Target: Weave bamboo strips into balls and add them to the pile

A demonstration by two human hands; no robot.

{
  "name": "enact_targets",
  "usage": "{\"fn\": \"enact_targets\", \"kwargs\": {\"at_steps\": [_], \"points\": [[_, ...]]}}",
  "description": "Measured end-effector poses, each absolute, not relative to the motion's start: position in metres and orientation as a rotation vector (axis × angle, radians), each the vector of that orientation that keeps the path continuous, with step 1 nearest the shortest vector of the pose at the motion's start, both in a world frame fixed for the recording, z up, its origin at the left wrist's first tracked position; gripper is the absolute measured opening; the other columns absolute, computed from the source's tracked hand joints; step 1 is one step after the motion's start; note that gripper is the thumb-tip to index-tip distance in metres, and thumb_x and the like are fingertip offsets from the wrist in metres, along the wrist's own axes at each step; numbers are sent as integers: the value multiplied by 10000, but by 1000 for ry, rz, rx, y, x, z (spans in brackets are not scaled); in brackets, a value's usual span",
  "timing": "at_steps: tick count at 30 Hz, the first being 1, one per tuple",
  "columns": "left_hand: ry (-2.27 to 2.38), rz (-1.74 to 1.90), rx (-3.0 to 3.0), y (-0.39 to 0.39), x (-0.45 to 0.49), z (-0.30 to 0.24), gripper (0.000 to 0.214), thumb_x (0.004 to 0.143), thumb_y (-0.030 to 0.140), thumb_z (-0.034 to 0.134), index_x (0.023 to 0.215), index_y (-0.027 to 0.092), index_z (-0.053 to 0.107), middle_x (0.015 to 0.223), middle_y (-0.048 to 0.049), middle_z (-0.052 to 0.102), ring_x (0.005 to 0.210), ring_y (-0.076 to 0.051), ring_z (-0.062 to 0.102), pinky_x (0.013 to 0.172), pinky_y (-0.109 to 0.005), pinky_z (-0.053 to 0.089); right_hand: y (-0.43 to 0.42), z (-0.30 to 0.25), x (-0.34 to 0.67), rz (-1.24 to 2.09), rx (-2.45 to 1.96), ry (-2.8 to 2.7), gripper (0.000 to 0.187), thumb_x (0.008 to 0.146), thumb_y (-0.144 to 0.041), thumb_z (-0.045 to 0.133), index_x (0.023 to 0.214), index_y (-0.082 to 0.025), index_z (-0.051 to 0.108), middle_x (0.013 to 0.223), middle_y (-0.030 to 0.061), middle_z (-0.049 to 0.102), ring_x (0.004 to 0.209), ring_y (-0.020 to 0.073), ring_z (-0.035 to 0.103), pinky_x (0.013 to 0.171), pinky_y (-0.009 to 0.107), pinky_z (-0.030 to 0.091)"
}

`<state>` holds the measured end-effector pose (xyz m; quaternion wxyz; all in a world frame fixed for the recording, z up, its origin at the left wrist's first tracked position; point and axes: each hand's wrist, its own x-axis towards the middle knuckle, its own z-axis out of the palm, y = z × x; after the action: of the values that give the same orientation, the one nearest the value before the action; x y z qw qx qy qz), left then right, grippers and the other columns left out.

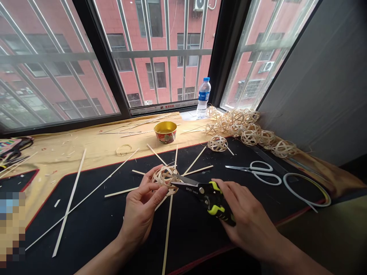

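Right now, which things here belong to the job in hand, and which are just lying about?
In use:
left hand holding a woven ball
right hand holding snips against it
loose strips around them on the mat

Lying about:
pile of balls
bottle
bowl
scissors
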<state>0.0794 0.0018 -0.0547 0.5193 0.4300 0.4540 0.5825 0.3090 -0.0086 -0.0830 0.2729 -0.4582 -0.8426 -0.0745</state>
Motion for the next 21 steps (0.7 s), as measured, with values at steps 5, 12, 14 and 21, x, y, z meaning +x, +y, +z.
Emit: {"fn": "enact_targets", "kwargs": {"at_steps": [5, 12, 14, 21], "points": [[1075, 1409, 957, 3, 79, -56, 97, 703, 282, 771, 688, 187, 753, 1357, -82, 516, 1323, -257, 415, 975, -216, 449, -7, -84, 305, -263, -1173, -2250, 624, 715, -27, 482, 1331, -69, 387, 934, 140, 564, 777, 234, 525, 640, 364, 492], [1044, 1431, 885, 2, 79, -58, 87, 693, 261, 778, 699, 178, 753, 1367, -80, 506, 1303, -249, 443, 944, -191, 474, -5, -87, 302, -329, -1103, -2277, 619, 739, -45, 475, 1350, -18, 381, 942, 168, 567, 794, 249, 528, 636, 374, 492], [1046, 1438, 880, 2, 80, -58, 93, 694, 265, 776, 707, 174, 757, 1369, -84, 505, 1308, -250, 437, 948, -189, 472, -5, -88, 302, -328, -1098, -2275, 618, 742, -42, 469, 1353, -19, 379, 931, 164, 573, 775, 244, 530, 619, 367, 492], [1044, 1463, 867, -1, 82, -58, 123, 681, 284, 782, 716, 169, 758, 1362, -101, 505, 1294, -277, 451, 984, -255, 467, -4, -88, 303, -290, -1062, -2280, 611, 751, -32, 452, 1357, -32, 380, 918, 157, 585, 771, 241, 549, 621, 363, 502]]}}
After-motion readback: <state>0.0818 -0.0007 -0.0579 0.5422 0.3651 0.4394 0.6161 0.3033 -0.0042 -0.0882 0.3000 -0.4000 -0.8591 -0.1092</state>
